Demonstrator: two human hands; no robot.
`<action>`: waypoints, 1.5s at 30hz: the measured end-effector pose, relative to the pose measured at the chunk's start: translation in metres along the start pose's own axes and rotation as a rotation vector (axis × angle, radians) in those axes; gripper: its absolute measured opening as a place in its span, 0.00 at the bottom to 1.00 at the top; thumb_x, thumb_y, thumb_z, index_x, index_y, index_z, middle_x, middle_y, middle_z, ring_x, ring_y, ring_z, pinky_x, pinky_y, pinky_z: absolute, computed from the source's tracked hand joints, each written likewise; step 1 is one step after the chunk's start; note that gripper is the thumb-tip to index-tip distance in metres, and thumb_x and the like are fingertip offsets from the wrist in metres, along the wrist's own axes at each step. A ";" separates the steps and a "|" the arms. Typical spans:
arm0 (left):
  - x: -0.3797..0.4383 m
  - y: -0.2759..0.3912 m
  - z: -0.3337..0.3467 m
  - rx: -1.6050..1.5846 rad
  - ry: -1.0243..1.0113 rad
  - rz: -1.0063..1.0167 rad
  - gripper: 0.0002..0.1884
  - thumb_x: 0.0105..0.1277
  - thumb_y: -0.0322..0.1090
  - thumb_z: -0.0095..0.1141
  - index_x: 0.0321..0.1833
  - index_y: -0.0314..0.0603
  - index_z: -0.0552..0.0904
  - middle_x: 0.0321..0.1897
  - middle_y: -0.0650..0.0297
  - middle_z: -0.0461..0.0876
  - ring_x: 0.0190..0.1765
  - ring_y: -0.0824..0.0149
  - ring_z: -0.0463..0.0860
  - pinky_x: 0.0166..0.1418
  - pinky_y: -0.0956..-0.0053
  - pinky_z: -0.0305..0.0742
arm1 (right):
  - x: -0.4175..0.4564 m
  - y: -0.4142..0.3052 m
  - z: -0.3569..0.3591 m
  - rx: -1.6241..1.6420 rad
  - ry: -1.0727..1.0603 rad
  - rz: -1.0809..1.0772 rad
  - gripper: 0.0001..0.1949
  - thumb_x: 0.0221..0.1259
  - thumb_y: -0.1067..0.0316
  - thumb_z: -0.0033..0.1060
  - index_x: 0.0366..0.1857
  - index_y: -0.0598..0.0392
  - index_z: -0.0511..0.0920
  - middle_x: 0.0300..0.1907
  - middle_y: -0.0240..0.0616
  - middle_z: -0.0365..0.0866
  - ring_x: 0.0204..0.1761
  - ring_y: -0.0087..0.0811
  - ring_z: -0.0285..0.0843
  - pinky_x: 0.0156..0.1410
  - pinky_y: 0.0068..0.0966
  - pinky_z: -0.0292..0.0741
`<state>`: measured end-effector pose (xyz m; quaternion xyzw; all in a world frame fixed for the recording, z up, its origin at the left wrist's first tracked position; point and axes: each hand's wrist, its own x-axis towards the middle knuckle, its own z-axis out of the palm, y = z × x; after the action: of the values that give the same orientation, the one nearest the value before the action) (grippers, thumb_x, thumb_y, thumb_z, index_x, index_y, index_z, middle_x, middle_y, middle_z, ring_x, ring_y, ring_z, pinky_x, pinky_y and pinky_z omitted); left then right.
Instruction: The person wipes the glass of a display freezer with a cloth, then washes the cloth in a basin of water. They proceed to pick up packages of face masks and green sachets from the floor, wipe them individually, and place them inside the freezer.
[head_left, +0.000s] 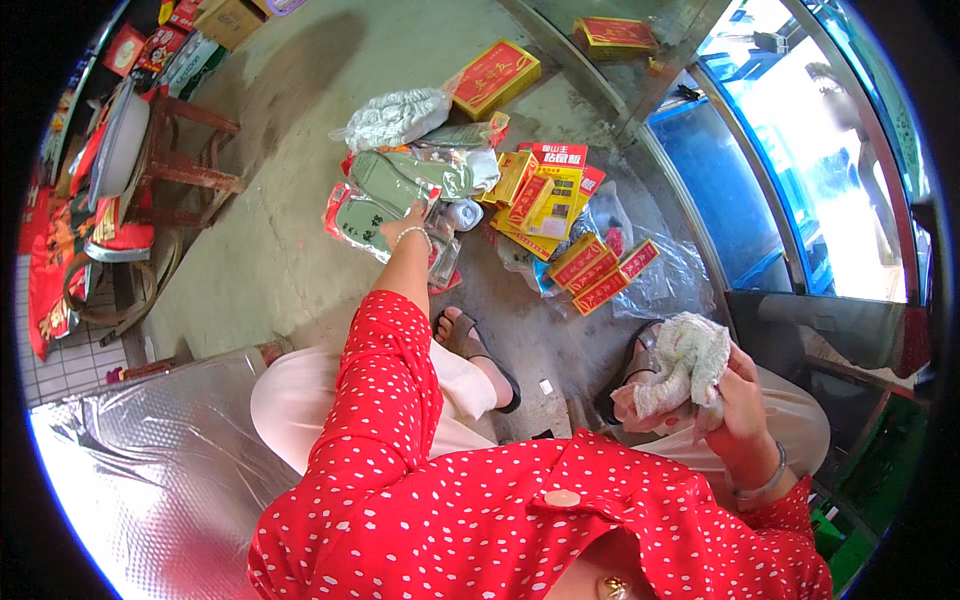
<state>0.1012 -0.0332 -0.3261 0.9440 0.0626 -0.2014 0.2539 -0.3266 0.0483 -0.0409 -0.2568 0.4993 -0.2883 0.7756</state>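
Note:
My left hand (405, 227) reaches down onto a pile of green insoles (388, 182) in clear plastic packets with red edges. Its fingertips touch the packets, but whether they grip one cannot be told. A crumpled whitish and pink cloth (679, 371) is bunched in my right hand (741, 405), over my right knee. Behind the insoles lies a clear bag of white bundled material (397, 118). To their right are yellow and red flat packages (561, 202) with small boxes (530, 201) on top. More small red and yellow boxes (592, 271) lie nearer, on clear plastic.
A larger red and yellow box (496, 75) stands on the concrete floor farther off. At the left is a wooden stool (187, 172) beside a grey basin (124, 146). A glass-panelled metal frame (682, 202) runs along the right. Silvery quilted sheeting (150, 450) covers a surface at the lower left.

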 end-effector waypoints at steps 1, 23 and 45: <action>0.000 0.003 0.001 0.010 0.006 0.000 0.36 0.49 0.49 0.71 0.53 0.27 0.72 0.49 0.45 0.81 0.46 0.51 0.84 0.49 0.64 0.79 | -0.001 -0.003 0.002 0.014 -0.017 -0.020 0.17 0.65 0.73 0.47 0.58 0.61 0.72 0.52 0.42 0.78 0.52 0.33 0.79 0.55 0.28 0.77; -0.119 -0.072 -0.070 -1.047 -1.261 0.178 0.38 0.49 0.12 0.45 0.68 0.44 0.61 0.51 0.56 0.76 0.49 0.56 0.80 0.45 0.62 0.81 | 0.021 -0.014 0.009 -0.018 -0.190 -0.304 0.19 0.62 0.79 0.46 0.58 0.59 0.71 0.53 0.36 0.78 0.53 0.29 0.77 0.52 0.28 0.78; -0.304 -0.082 -0.148 -0.629 -1.894 0.640 0.47 0.51 0.10 0.53 0.75 0.42 0.51 0.69 0.65 0.62 0.68 0.69 0.66 0.68 0.71 0.64 | 0.084 -0.027 -0.008 -1.057 0.272 -1.141 0.15 0.62 0.78 0.51 0.51 0.53 0.77 0.53 0.46 0.77 0.54 0.43 0.77 0.59 0.31 0.73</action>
<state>-0.1423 0.1073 -0.1209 0.2642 -0.3651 -0.7563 0.4743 -0.3109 -0.0311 -0.0780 -0.7706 0.4516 -0.3949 0.2151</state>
